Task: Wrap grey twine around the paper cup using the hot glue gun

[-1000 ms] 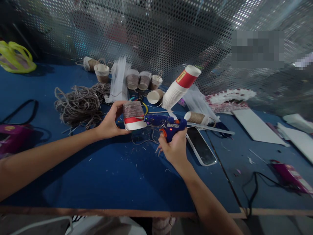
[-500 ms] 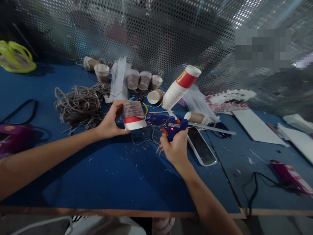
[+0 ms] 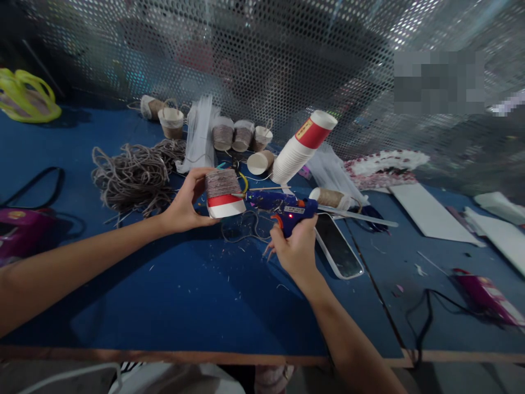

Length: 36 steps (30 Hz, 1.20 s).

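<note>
My left hand (image 3: 189,203) grips a paper cup (image 3: 226,207) by its base and rim, the cup standing upside down between thumb and fingers. Grey-brown cord (image 3: 222,183) is wound around its upper part, with a red and white band bare below. In my right hand (image 3: 296,246) is a blue glue gun (image 3: 283,205) with an orange trigger and a small red light. Its nozzle points left at the cup's side, by the cord's lower edge; whether it touches, I cannot tell. A clear glue stick (image 3: 361,215) juts from the gun's back.
A tangled cord heap (image 3: 133,175) lies left of the cup. Behind stand several cord-wrapped cups (image 3: 223,134) and a leaning stack of paper cups (image 3: 292,156). A phone (image 3: 339,246) rests right of my right hand. A perforated metal screen (image 3: 262,65) borders the table's back.
The glue gun and my right hand have shifted very slightly to the right. My left hand and the cup stay almost where they were.
</note>
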### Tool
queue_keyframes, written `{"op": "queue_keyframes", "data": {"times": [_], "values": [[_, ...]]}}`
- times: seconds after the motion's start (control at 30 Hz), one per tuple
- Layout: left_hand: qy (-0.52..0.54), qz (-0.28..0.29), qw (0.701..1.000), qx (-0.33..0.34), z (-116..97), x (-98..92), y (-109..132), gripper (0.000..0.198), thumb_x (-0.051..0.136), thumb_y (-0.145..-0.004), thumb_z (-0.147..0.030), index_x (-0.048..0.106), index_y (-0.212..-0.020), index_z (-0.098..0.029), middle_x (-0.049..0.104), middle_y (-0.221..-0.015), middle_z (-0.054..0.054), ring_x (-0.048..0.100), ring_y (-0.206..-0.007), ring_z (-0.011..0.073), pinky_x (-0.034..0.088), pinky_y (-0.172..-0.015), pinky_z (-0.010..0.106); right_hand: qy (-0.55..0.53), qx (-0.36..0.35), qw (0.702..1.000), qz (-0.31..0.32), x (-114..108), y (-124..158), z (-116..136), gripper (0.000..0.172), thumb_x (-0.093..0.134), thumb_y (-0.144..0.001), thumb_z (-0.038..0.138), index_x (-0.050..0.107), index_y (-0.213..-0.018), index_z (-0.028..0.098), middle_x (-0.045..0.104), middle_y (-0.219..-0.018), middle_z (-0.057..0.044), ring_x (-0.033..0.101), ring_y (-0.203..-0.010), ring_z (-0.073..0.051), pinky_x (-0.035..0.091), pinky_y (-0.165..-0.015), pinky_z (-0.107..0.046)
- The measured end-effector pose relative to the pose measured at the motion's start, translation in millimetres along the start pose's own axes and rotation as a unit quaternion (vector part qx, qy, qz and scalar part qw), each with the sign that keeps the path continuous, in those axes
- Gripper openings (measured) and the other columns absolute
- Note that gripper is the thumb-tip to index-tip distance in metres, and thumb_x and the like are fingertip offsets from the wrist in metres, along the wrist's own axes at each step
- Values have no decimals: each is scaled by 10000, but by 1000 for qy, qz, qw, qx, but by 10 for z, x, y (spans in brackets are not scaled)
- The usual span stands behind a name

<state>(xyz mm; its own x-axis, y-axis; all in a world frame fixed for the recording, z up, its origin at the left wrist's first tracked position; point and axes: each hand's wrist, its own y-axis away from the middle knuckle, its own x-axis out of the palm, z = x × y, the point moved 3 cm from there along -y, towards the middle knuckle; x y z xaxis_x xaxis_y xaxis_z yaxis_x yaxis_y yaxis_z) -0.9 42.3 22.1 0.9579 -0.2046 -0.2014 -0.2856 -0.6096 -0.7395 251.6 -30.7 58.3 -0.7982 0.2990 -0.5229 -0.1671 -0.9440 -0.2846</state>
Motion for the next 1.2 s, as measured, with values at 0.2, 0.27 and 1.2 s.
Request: {"op": "queue_keyframes", "data": {"times": [0.2,0.27,1.2], "values": [[-1,-18,1000,15,17,6,4,861,885,-685,-447,416,-1378,-243,481,-1382,154,565,-1305,298,526,-1084,430,11,-8,1000,-4,-1,-20,0,442,633,-744,258,311,-1046,236,634,-768,-35,706,-717,-296,572,-603,-453],[-5,-24,999,21,14,8,6,853,878,-692,-461,418,-1376,-244,477,-1376,153,569,-1297,293,531,-1077,425,19,-9,1000,-7,-5,-26,0,447,632,-738,254,318,-1055,228,646,-795,-54,717,-779,-315,580,-624,-459],[-16,-34,999,35,9,-11,2,848,877,-696,-443,414,-1380,-249,476,-1385,148,562,-1295,289,514,-1098,443,61,-24,998,-19,-51,-71,-45,423,623,-761,268,382,-1102,202,667,-825,-79,724,-830,-327,591,-686,-480]]}}
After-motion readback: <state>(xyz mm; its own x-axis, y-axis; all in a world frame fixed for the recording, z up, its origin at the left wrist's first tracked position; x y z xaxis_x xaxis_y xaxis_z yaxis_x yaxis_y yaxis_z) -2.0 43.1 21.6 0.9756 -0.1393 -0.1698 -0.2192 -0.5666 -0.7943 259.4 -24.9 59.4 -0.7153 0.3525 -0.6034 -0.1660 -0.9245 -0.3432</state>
